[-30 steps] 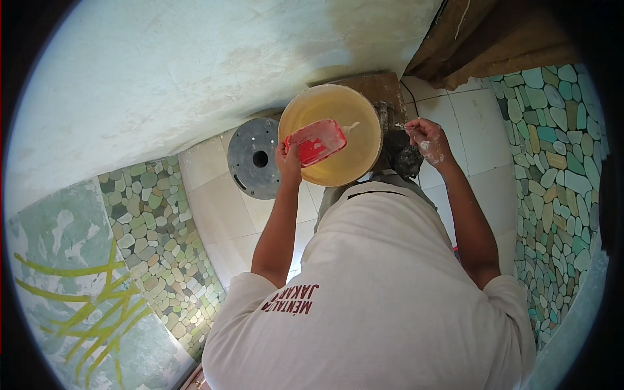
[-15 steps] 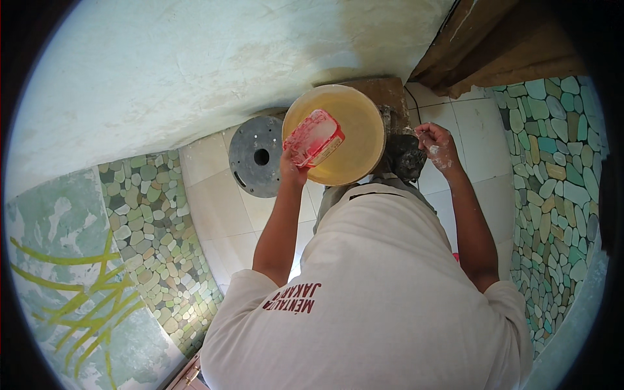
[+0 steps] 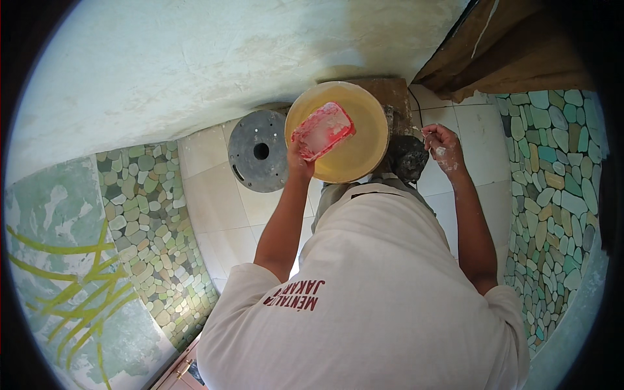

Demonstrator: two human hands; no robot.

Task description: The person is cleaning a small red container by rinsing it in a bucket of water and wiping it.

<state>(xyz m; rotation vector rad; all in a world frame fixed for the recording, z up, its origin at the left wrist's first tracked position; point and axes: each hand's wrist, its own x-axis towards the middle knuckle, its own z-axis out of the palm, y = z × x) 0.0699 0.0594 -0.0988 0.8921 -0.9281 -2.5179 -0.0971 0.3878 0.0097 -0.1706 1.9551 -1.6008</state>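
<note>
My left hand [image 3: 301, 164] grips the near left end of a red rectangular plastic tub [image 3: 339, 135], smeared inside with whitish paste. It hangs over a round, yellowish bucket [image 3: 372, 130], whose inside looks pale yellow. Off to the right of the bucket, my right hand [image 3: 444, 148] has its fingers closed in a pinch, with white smears on its back. Something small and pale shows at those fingertips, too small to name. A dark, lumpy object [image 3: 408, 160] lies between the bucket and my right hand.
Left of the bucket a grey round disc [image 3: 250, 170] with a centre hole rests on the pale floor tiles [image 3: 214, 195]. A plastered wall [image 3: 214, 71] rises beyond. A brown board [image 3: 383, 91] lies behind the bucket. Pebble mosaic strips [image 3: 153, 227] run along both sides. Brown cloth [image 3: 520, 58] hangs far right.
The red tub has turned in my left hand, showing more of its inside and less of its outer side. It has shifted slightly right over the bucket. My right hand stays pinched.
</note>
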